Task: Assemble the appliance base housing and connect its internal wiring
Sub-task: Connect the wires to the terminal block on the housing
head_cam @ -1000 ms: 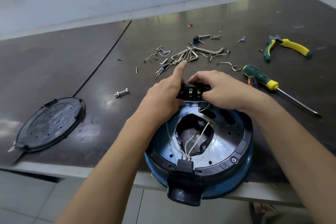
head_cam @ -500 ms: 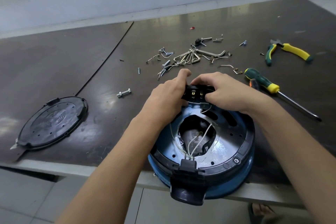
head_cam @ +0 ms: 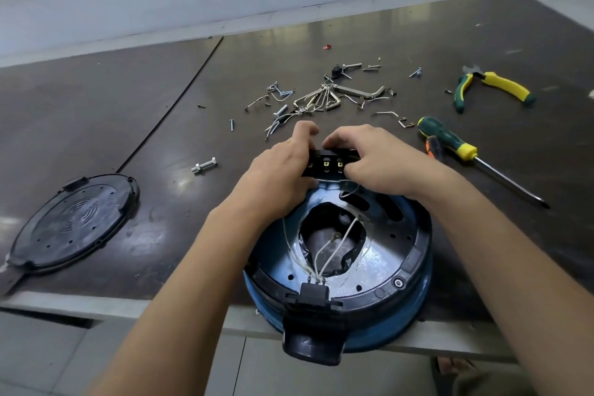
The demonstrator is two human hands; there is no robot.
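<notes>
1. Both bare forearms reach forward from the near edge and converge toward the middle
2. The left hand [head_cam: 283, 170] is curled, knuckles up, its fingertips [head_cam: 307, 130] bent over the far side of a black terminal block [head_cam: 331, 164]
3. The right hand [head_cam: 376, 161] mirrors it, fingers [head_cam: 337, 138] hooked over the block's top, thumb tucked beneath
4. Fingertips of the two hands nearly meet

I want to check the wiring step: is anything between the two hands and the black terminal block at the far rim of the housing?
Nothing visible. The left hand and right hand already grip the black terminal block directly, at the far rim of the blue housing.
</notes>
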